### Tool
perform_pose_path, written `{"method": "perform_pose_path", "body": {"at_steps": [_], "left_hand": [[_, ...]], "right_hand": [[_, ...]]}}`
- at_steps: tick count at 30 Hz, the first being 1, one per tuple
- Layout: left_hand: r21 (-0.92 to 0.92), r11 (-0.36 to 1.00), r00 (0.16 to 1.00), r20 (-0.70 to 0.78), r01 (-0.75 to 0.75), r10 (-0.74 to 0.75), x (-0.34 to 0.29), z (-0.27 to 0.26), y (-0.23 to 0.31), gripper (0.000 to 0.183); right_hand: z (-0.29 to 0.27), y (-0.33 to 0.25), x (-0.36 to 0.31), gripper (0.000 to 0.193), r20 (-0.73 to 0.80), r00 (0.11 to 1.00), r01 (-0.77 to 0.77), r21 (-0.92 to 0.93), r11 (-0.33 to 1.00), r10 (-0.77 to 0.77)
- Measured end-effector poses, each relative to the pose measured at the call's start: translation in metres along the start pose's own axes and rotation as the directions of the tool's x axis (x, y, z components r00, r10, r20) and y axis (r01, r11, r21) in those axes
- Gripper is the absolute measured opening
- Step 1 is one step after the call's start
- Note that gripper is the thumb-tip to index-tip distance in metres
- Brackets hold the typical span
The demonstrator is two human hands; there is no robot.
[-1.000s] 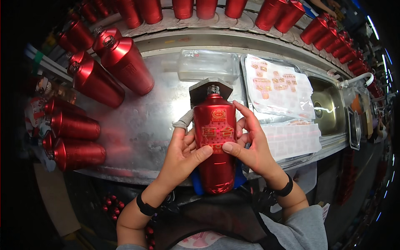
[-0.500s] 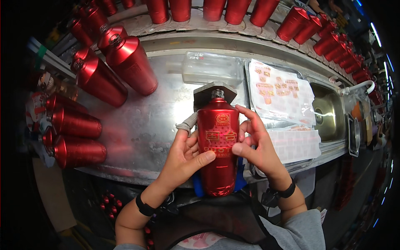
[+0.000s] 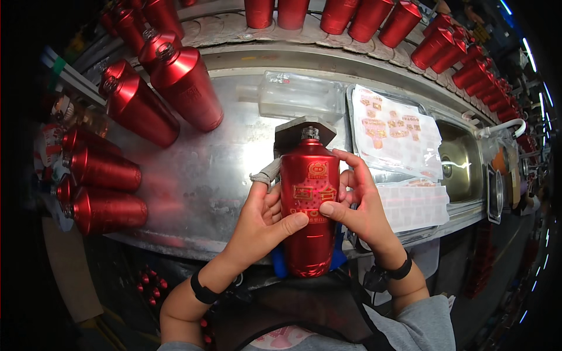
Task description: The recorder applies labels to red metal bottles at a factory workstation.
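A red metallic bottle (image 3: 310, 248) with gold lettering and a clear, uncapped neck lies tilted in front of me. My left hand (image 3: 261, 219) closes on its left side, thumb on the front; a grey cloth wrap (image 3: 267, 174) covers one fingertip. My right hand (image 3: 360, 199) grips the right side, its thumb pressed on the gold lettering. The bottle's shoulder is against a dark angular block (image 3: 287, 131), and blue material (image 3: 280, 260) shows beneath its lower part. To the right, sheets with gold and red labels (image 3: 395, 126) rest on a metal tray (image 3: 355, 111).
More red bottles (image 3: 187, 88) stand or lie on the metal table (image 3: 193, 181) at left. A clear rectangular container (image 3: 301, 96) lies at the back. Behind it, a curved conveyor (image 3: 304, 38) carries red bottles. A sink (image 3: 462, 155) with a white faucet (image 3: 509, 126) is at right.
Bottles on the conveyor have shifted to the right. My right thumb has slid slightly left across the lettering, while both hands keep their hold on the bottle.
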State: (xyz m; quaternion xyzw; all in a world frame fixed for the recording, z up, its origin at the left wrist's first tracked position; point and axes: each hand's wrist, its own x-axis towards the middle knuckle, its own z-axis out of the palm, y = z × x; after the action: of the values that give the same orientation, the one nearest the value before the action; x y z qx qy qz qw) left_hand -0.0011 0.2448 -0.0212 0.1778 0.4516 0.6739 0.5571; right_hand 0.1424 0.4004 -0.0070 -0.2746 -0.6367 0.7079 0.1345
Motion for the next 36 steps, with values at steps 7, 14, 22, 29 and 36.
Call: {"method": "perform_pose_path", "body": {"at_steps": [7,14,22,29,36], "left_hand": [[0.014,1.0,1.0,0.011,-0.006,0.005,0.002,0.0,0.003,0.088],[0.009,1.0,0.998,-0.057,-0.022,0.022,0.006,0.009,0.001,0.079],[0.015,0.999,0.998,-0.061,-0.031,0.032,0.007,0.008,-0.003,0.079],[0.026,0.998,0.997,-0.06,-0.049,0.05,0.009,0.007,-0.002,0.077],[0.042,0.995,0.983,-0.157,-0.09,0.096,0.031,0.018,0.011,0.069]], "right_hand": [[0.0,-0.01,0.014,0.061,-0.078,0.996,-0.045,0.015,0.999,0.046],[0.01,-0.008,0.025,0.055,-0.166,0.985,0.023,-0.182,0.983,-0.054],[0.013,-0.007,0.029,0.053,-0.22,0.97,0.031,-0.288,0.957,-0.098],[0.012,-0.007,0.031,0.054,-0.225,0.97,0.011,-0.338,0.941,-0.092],[0.006,-0.004,0.026,0.043,-0.091,0.996,-0.012,0.083,0.996,0.019]]}}
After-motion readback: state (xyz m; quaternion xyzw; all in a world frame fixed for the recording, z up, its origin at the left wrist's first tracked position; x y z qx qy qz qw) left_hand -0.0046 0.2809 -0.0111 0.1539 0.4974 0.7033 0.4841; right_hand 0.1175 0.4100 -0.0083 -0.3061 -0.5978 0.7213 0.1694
